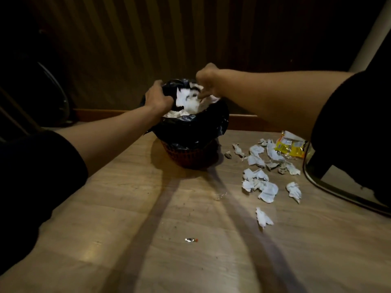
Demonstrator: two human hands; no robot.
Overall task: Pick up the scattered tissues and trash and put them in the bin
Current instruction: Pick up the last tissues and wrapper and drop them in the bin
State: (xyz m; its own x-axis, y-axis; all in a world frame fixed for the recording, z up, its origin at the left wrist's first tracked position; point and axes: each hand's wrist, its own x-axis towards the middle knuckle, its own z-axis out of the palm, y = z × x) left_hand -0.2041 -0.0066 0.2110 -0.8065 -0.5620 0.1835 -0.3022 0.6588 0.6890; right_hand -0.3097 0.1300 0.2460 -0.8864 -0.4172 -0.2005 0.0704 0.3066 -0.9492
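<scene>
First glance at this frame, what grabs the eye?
Both hands meet at the bin at centre: the left hand grips the black liner's rim, the right hand is down among the white tissues heaped inside. Next, the scattered tissues on the floor right of the bin, with a yellow wrapper beyond them.

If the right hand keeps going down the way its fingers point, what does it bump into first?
Most likely the white tissues piled in the bin; the right hand points down just above them, seemingly touching already.
</scene>
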